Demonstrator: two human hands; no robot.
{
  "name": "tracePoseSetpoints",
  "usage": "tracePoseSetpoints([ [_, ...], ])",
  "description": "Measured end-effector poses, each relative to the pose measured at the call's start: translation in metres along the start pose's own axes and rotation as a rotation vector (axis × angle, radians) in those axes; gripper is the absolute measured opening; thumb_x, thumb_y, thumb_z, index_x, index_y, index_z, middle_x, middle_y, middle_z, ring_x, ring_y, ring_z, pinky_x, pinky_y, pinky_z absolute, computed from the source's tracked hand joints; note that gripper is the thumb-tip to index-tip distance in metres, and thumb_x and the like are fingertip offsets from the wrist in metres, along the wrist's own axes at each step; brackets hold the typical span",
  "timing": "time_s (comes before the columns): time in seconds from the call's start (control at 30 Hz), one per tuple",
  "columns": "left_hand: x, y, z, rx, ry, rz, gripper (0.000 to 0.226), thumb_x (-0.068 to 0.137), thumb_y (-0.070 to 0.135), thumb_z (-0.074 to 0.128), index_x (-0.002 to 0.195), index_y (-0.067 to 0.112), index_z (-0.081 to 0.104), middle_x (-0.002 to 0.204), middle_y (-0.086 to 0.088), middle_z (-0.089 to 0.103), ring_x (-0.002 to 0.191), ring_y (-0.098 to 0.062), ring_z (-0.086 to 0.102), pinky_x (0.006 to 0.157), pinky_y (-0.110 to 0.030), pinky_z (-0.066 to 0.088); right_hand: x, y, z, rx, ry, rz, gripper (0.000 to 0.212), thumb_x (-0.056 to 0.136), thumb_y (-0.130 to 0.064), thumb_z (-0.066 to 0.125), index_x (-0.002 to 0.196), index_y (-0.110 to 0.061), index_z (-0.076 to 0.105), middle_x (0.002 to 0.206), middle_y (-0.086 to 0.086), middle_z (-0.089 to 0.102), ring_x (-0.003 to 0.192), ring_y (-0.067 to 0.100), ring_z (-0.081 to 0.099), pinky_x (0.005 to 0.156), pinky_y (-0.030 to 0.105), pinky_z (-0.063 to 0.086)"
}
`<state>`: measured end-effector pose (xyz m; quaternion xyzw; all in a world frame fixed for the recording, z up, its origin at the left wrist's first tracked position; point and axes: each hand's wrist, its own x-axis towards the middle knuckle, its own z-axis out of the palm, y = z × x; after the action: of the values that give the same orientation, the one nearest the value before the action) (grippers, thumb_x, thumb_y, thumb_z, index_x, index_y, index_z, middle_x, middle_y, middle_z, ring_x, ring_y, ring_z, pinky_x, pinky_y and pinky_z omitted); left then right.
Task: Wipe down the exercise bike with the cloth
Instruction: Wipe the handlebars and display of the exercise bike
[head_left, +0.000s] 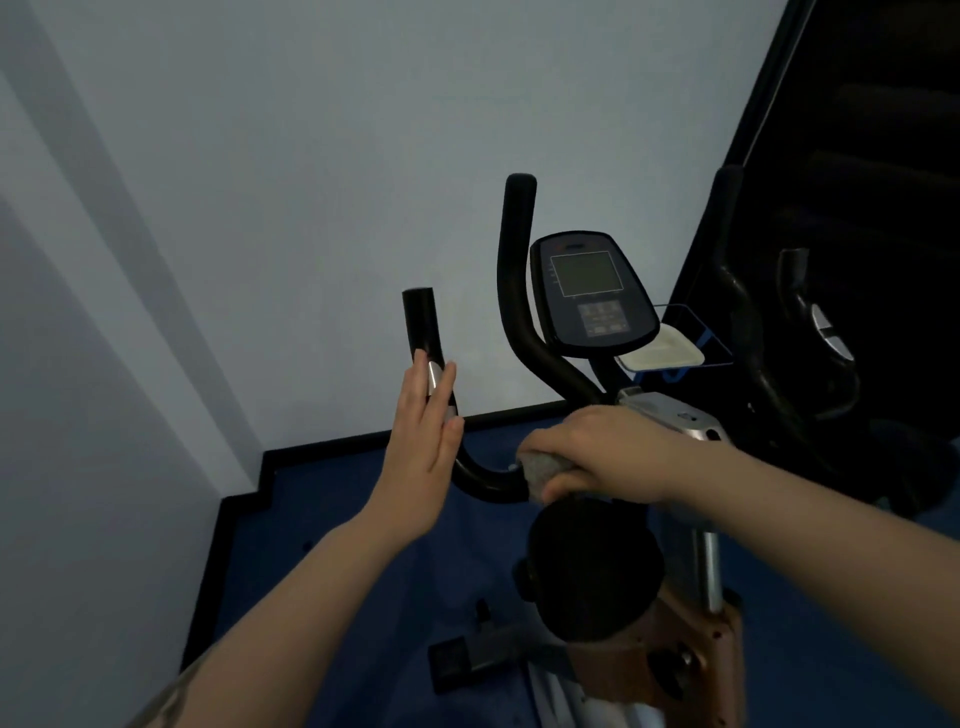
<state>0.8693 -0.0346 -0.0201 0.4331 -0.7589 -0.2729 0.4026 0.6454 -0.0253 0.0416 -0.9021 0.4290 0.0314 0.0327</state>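
The exercise bike (675, 561) stands in front of me, with a dark console (592, 293) at the top and black curved handlebars. My right hand (597, 452) grips a grey cloth (537, 470) wrapped around the near left handlebar (483, 480), close to the stem. My left hand (423, 441) is held flat, fingers straight, against the upright part of that same bar, beside its metal pulse sensor (434, 376). A second handlebar (514, 249) rises behind, left of the console. The black round knob (587, 566) sits below my right hand.
A pale wall fills the left and the back. The floor (332, 499) is blue with a black skirting. A small blue tray with a white pad (662, 353) hangs right of the console. Dark equipment (810, 332) stands at the right. A pedal (457, 660) juts out low.
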Motion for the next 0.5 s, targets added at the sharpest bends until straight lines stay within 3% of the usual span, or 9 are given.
tracePoseSetpoints([
  [0.07, 0.0, -0.001, 0.001, -0.007, 0.013, -0.02, 0.052, 0.105, 0.028, 0.028, 0.153, 0.03, 0.007, 0.16, 0.012, -0.018, 0.148, -0.004, -0.013, 0.123, -0.032, -0.002, 0.009, -0.009, 0.003, 0.112, -0.014, 0.018, 0.048, 0.089, -0.058, 0.055, 0.129, -0.033, 0.049, 0.107, -0.005, 0.066, 0.099, 0.016, 0.06, 0.078, 0.031, 0.044],
  [0.13, -0.001, -0.003, 0.004, -0.013, 0.023, -0.022, 0.052, 0.105, 0.027, 0.027, 0.153, 0.03, 0.006, 0.16, 0.013, -0.018, 0.148, -0.003, -0.012, 0.123, -0.032, -0.001, 0.013, -0.011, 0.005, 0.237, -0.08, 0.037, 0.049, 0.09, -0.056, 0.057, 0.131, -0.033, 0.049, 0.108, -0.003, 0.066, 0.097, 0.015, 0.06, 0.082, 0.033, 0.047],
  [0.23, 0.001, -0.002, 0.005, -0.001, 0.008, -0.014, 0.053, 0.103, 0.032, 0.026, 0.152, 0.032, 0.005, 0.16, 0.014, -0.019, 0.148, -0.001, -0.012, 0.121, -0.024, -0.002, 0.01, 0.002, -0.003, 0.267, -0.187, 0.042, 0.049, 0.09, -0.051, 0.06, 0.134, -0.033, 0.048, 0.106, -0.006, 0.063, 0.094, 0.012, 0.058, 0.08, 0.031, 0.046],
  [0.37, 0.0, 0.002, 0.006, -0.039, 0.024, -0.027, 0.051, 0.104, 0.028, 0.027, 0.151, 0.031, 0.008, 0.16, 0.013, -0.016, 0.148, 0.0, -0.01, 0.115, -0.01, 0.0, 0.024, -0.016, -0.001, 0.321, -0.166, 0.059, 0.042, 0.09, -0.052, 0.06, 0.123, -0.025, 0.054, 0.085, -0.015, 0.054, 0.08, 0.008, 0.053, 0.07, 0.027, 0.04],
  [0.5, 0.0, -0.002, 0.006, -0.012, 0.002, -0.018, 0.051, 0.104, 0.029, 0.026, 0.152, 0.031, 0.007, 0.16, 0.013, -0.016, 0.147, 0.002, -0.011, 0.118, -0.016, -0.001, 0.028, -0.028, 0.006, 0.476, -0.153, 0.123, 0.048, 0.093, -0.053, 0.055, 0.127, -0.02, 0.05, 0.102, -0.004, 0.061, 0.089, 0.011, 0.057, 0.078, 0.031, 0.047],
])
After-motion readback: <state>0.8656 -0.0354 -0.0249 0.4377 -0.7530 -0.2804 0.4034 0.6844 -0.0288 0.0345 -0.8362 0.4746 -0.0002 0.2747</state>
